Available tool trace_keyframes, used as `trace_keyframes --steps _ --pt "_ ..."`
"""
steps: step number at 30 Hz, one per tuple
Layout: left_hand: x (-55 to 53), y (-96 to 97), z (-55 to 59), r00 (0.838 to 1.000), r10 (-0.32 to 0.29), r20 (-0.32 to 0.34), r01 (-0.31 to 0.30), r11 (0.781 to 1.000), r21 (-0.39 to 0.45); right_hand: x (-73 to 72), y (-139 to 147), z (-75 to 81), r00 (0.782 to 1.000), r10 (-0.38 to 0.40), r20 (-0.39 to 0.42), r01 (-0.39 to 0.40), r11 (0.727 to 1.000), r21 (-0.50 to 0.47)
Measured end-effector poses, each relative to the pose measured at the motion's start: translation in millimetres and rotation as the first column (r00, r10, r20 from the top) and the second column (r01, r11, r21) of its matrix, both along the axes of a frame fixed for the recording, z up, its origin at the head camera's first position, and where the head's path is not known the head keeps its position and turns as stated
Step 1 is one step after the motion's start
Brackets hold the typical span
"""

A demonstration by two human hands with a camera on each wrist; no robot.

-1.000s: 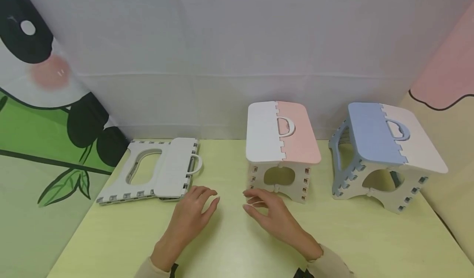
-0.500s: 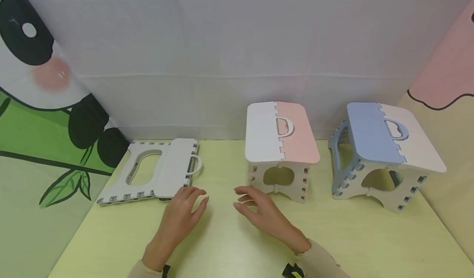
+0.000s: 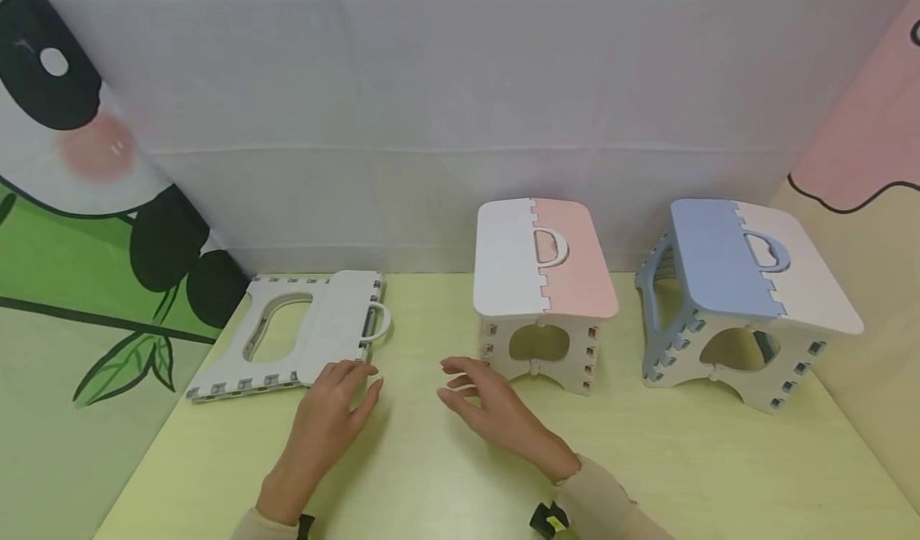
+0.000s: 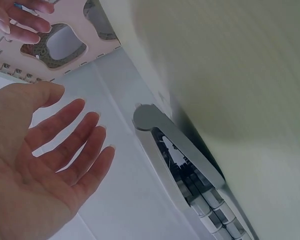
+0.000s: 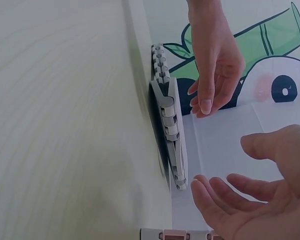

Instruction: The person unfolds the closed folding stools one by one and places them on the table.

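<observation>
A folded white step stool (image 3: 338,316) lies flat at the left of the table, its carry handle (image 3: 381,323) facing right. My left hand (image 3: 327,412) hovers by its near right corner, fingers relaxed and holding nothing; in the left wrist view the palm (image 4: 35,165) is apart from the stool (image 4: 175,155). To the right, my right hand (image 3: 496,408) hangs in front of a standing white and pink folding stool (image 3: 542,260), thumb and fingers apart with nothing between them. The right wrist view has both hands above the table, with the folded stool (image 5: 170,120) beyond.
A blue and white folding stool (image 3: 747,260) stands unfolded at the table's right. Behind the table (image 3: 424,476) hangs a pale cloth (image 3: 431,109). A printed cartoon panel (image 3: 93,228) covers the left side.
Both hands have drifted left, the left one coming closer to the folded stool's near corner and the right one moving away from the pink stool. The stools stay in place.
</observation>
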State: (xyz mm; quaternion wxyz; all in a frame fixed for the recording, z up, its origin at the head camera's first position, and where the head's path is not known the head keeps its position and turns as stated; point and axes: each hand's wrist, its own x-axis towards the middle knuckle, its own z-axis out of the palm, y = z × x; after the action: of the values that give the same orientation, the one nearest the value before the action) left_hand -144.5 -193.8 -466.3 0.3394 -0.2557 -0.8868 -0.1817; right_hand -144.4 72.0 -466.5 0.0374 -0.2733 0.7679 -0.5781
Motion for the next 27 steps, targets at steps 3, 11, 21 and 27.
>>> trace_keyframes --steps 3,11,21,27 --pt "-1.6 -4.1 -0.2 1.0 0.008 -0.004 -0.008 1.0 0.003 -2.3 -4 -0.2 1.0 0.001 0.016 -0.001 1.0 0.004" --pt "-5.3 -17.7 -1.2 1.0 0.027 0.0 -0.027 1.0 0.011 -10.6 -15 -0.3 0.999 -0.003 0.04 0.003 1.0 0.014" --pt "-6.8 -37.9 -1.9 0.998 0.067 0.006 -0.067 0.998 0.012 -21.6 -27 2.0 0.998 -0.034 0.057 0.034 0.999 0.01" --pt "-9.0 -47.1 -0.5 0.997 0.082 0.012 -0.082 0.996 0.015 -30.5 -32 0.2 0.995 -0.065 0.073 0.063 0.998 0.031"
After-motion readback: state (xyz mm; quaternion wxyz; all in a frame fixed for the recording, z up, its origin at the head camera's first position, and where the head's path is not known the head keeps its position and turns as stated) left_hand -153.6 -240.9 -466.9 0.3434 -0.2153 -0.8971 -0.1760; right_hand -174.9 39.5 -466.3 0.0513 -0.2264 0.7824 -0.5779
